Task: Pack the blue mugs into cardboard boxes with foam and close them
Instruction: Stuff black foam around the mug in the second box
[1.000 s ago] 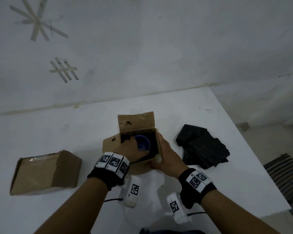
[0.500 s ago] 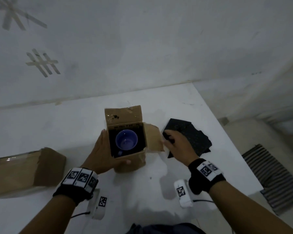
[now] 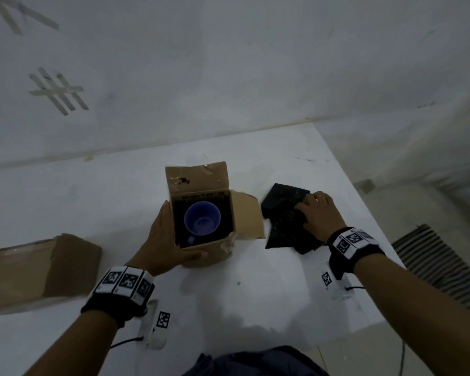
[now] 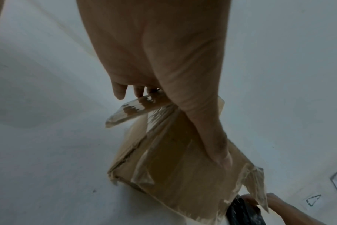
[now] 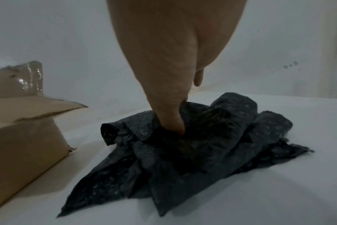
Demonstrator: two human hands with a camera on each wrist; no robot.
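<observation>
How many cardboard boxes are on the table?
2. One open box stands in the middle, holding a blue mug; a second box lies at the left. More could be outside the view.

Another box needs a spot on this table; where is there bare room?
Bare table lies behind the closed box, left of the open box, and in front of it toward the near edge. Crowded on the right: its flap lies close to the black foam pile, which the right hand grips.
</observation>
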